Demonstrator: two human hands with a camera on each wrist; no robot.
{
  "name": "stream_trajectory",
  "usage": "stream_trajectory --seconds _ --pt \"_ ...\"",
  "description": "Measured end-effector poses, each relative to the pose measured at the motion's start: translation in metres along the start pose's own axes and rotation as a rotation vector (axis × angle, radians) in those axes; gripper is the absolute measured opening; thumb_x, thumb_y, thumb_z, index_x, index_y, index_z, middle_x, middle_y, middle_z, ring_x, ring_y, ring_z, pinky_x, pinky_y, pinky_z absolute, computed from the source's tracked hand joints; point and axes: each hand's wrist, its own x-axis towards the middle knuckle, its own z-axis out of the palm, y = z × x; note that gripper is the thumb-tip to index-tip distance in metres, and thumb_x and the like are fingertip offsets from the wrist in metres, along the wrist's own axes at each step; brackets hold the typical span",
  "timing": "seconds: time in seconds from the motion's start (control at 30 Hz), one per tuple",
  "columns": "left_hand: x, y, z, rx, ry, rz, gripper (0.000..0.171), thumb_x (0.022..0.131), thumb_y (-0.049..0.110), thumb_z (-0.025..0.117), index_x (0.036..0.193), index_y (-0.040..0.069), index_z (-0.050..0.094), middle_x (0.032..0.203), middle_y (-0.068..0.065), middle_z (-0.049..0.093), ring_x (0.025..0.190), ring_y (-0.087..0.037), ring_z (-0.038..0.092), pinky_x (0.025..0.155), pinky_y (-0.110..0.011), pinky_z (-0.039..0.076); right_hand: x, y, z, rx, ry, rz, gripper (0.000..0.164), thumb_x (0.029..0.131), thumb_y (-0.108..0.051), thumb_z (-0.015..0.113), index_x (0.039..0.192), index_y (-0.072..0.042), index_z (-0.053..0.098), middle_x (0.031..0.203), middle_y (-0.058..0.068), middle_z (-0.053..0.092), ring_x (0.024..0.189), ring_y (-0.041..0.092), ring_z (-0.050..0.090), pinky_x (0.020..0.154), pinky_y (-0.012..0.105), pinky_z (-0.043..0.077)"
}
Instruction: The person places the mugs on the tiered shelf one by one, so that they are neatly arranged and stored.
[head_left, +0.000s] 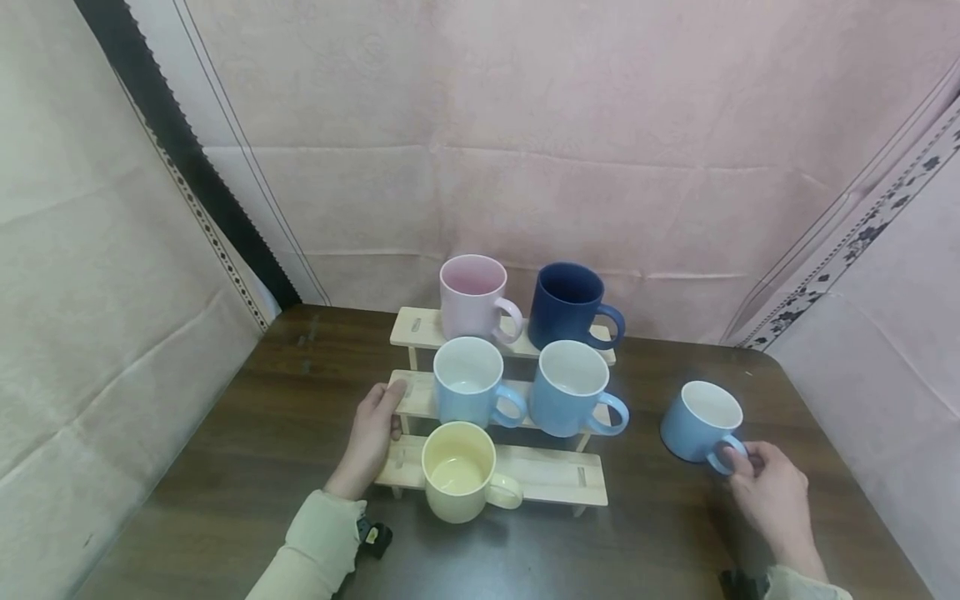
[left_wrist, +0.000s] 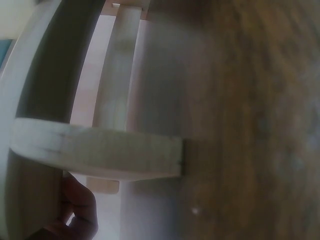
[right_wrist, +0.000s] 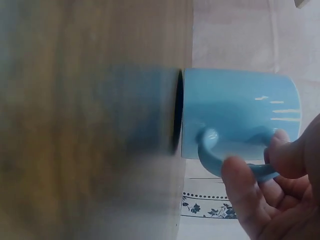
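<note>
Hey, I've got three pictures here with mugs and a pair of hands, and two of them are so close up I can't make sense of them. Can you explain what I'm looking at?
There is no machine here: a person wears three cameras, one on the head and one on each wrist.

The wide picture is the head view. A dark wooden table carries a pale wooden stepped rack with three levels. On top stand a pink mug and a navy mug; in the middle, two light blue mugs; at the bottom, a yellow mug.

The left hand rests on the rack's left end. Its wrist camera shows that wood very close and blurred.

The right hand pinches the handle of a blue mug standing on the table beside the rack. The right wrist camera shows that mug sideways, with fingers on its handle.
</note>
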Motion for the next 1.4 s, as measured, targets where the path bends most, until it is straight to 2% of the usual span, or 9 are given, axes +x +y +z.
stream_trajectory --seconds 0.17,0.27,0.47,0.6,0.67,0.87,1.03,1.27,1.4 --pt "0.0 0.0 0.0 0.008 -0.001 -0.008 0.046 0.1 0.053 0.043 0.102 0.007 0.049 0.073 -0.004 0.043 0.063 -0.021 0.044 0.061 -0.03 0.038 -0.012 -0.002 -0.001 -0.008 0.059 -0.021 0.03 0.098 -0.022 0.057 0.106 0.007 0.059 0.094 0.025 0.063 0.078 0.035 0.061 0.054 0.033 0.044" --pt "0.0 0.0 0.0 0.015 0.0 -0.007 0.048 0.099 0.055 0.043 0.102 0.007 0.049 0.073 -0.004 0.043 0.063 -0.021 0.044 0.061 -0.03 0.038 -0.021 -0.006 -0.004 0.003 0.12 -0.053 0.027 0.096 -0.02 0.059 0.104 0.006 0.06 0.09 0.023 0.065 0.074 0.032 0.062 0.053 0.03 0.043" --pt "0.001 0.0 0.0 0.025 -0.004 -0.002 0.052 0.098 0.058 0.043 0.103 0.006 0.049 0.074 -0.004 0.044 0.065 -0.021 0.044 0.061 -0.03 0.037 -0.04 -0.016 -0.014 0.075 0.206 -0.105 0.022 0.094 -0.018 0.064 0.102 0.003 0.063 0.084 0.019 0.068 0.053 -0.001 0.057 0.048 0.019 0.04" --pt "0.0 0.001 0.0 0.015 -0.004 -0.005 0.052 0.098 0.057 0.044 0.103 0.006 0.049 0.074 -0.004 0.043 0.065 -0.021 0.044 0.061 -0.029 0.037 -0.052 -0.022 -0.023 0.105 0.222 -0.134 0.019 0.094 -0.016 0.065 0.1 0.002 0.063 0.084 0.02 0.068 0.05 -0.01 0.053 0.048 0.015 0.04" --pt "0.0 0.001 0.0 0.011 -0.004 -0.006 0.051 0.098 0.057 0.044 0.103 0.006 0.048 0.074 -0.004 0.043 0.065 -0.021 0.043 0.061 -0.029 0.037 -0.058 -0.026 -0.028 0.108 0.227 -0.144 0.016 0.093 -0.015 0.066 0.099 0.0 0.063 0.083 0.019 0.069 0.05 -0.01 0.054 0.049 0.014 0.041" --pt "-0.001 0.001 0.0 0.011 0.002 -0.011 0.05 0.099 0.056 0.044 0.103 0.006 0.048 0.075 -0.005 0.043 0.066 -0.022 0.043 0.061 -0.029 0.037 -0.075 -0.041 -0.042 0.121 0.228 -0.175 0.01 0.091 -0.014 0.069 0.095 -0.005 0.065 0.076 0.002 0.067 0.054 -0.004 0.059 0.052 0.013 0.044" --pt "-0.001 0.002 -0.001 0.007 -0.003 -0.013 0.049 0.099 0.055 0.044 0.103 0.007 0.048 0.075 -0.004 0.043 0.066 -0.023 0.043 0.062 -0.03 0.036 -0.087 -0.056 -0.053 0.203 0.227 -0.266 0.007 0.088 -0.004 0.071 0.093 -0.007 0.065 0.074 -0.01 0.063 0.054 -0.002 0.062 0.052 0.013 0.047" --pt "0.001 0.001 -0.001 -0.001 -0.011 -0.034 0.045 0.101 0.052 0.042 0.105 0.007 0.048 0.075 -0.004 0.043 0.067 -0.023 0.043 0.062 -0.031 0.037 -0.105 -0.081 -0.063 0.24 0.205 -0.417 0.016 0.083 0.007 0.072 0.089 -0.006 0.066 0.081 -0.009 0.064 0.055 -0.003 0.062 0.053 0.012 0.047" --pt "0.001 0.001 -0.001 -0.007 -0.012 -0.037 0.045 0.101 0.051 0.042 0.104 0.007 0.048 0.076 -0.004 0.043 0.067 -0.023 0.043 0.062 -0.031 0.036 -0.113 -0.093 -0.064 0.277 0.176 -0.506 0.026 0.076 0.018 0.072 0.088 -0.005 0.065 0.083 -0.008 0.061 0.057 -0.001 0.061 0.054 0.013 0.048"
